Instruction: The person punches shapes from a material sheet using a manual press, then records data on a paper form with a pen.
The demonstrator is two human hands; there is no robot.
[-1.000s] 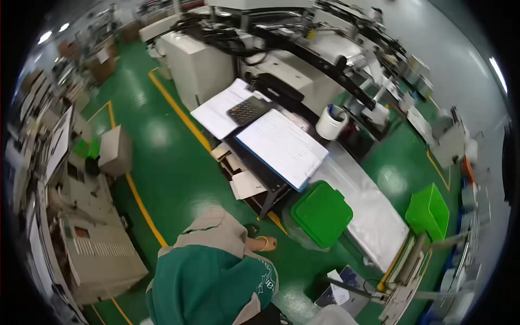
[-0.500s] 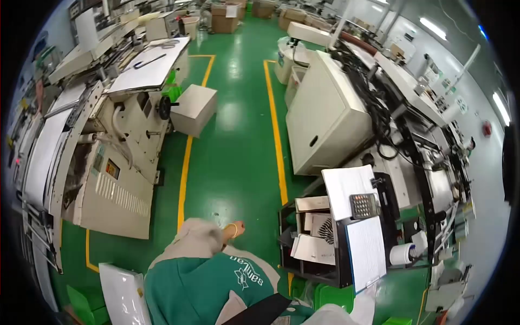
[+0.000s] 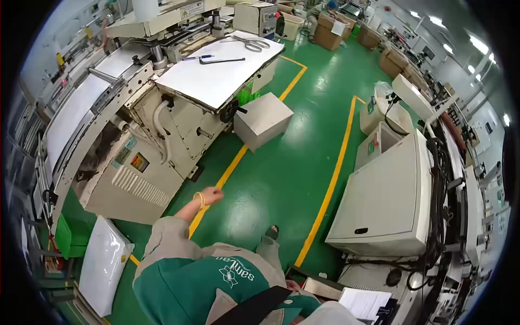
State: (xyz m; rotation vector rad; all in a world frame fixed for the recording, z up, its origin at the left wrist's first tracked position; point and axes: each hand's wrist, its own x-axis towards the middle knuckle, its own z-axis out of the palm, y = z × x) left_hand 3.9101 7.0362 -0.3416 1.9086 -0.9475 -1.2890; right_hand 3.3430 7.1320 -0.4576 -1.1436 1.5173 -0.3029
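My left hand (image 3: 213, 195) is stretched out over the green floor near the yellow line, a yellow band (image 3: 201, 201) around its wrist. Its fingers look curled in, with nothing visible in them. Only a small part of my right hand (image 3: 293, 285) shows, low beside my apron, close to the edge of a dark organizer; its fingers are hidden. The green apron (image 3: 200, 284) with white lettering covers my front. Beside the organizer, paper sheets (image 3: 364, 303) lie with a black binder clip.
A cream machine (image 3: 141, 157) stands at left, its white worktop (image 3: 216, 76) holding scissors (image 3: 249, 43) and pens. A pale box (image 3: 264, 120) sits on the aisle floor. At right is a large cabinet (image 3: 382, 195); cardboard boxes (image 3: 329, 33) and a person (image 3: 316, 19) are farther back.
The view has turned left, so the left machine and worktop appear nearer. My left arm has swung outward, a foot has come into view, and the calculator and clipboard have left it.
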